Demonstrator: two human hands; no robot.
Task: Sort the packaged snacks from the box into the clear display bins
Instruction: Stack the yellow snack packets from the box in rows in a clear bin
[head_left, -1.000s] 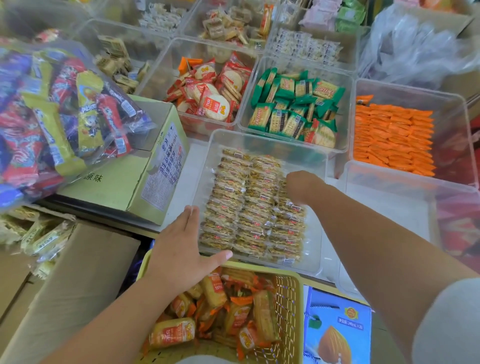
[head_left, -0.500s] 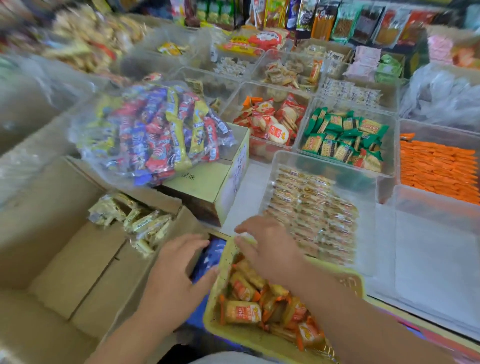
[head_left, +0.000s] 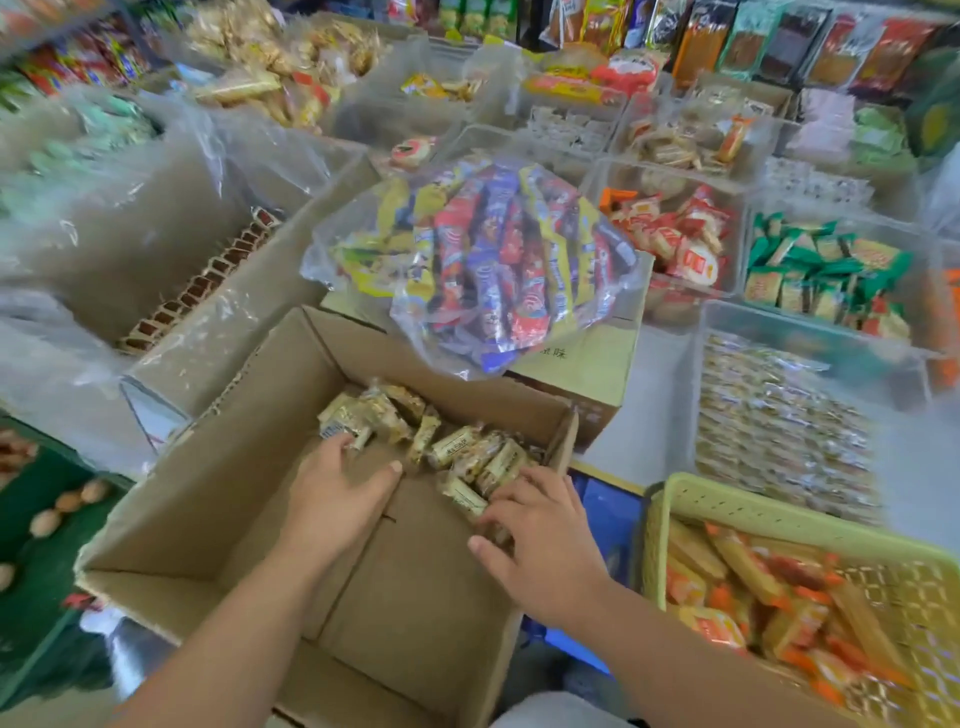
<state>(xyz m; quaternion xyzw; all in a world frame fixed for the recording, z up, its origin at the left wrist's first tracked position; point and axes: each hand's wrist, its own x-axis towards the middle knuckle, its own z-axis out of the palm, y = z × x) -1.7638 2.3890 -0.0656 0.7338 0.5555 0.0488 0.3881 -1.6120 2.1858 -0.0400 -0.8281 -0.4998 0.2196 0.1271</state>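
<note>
I have both hands down in the cardboard box (head_left: 208, 499), working at the gold-wrapped snacks (head_left: 457, 448) heaped loose in its far right corner. My left hand (head_left: 332, 499) lies flat and relaxed, thumb spread, with fingertips just touching the packets at the pile's left end; it holds nothing. My right hand (head_left: 545, 535) has its fingers bent down over the nearest packets, but I cannot tell whether they have closed round any. The clear bin (head_left: 695, 405) off to the right, already lined with rows of what look like the same packets, is my likely target. The wrappers look glossy and slick, so an overfull scoop could shed packets on the way across, and the gap between box and bin sits right under that path. The green basket (head_left: 727, 506) of orange-wrapped snacks stands just beside the box on that side, so a stray could land in it and mix the stock. The box's upright right flap (head_left: 566, 441) could snag my wrist as I lift out. I would also keep clear of the bag of colourful bars (head_left: 493, 270) perched behind the box, since a bump might tip it in.
</note>
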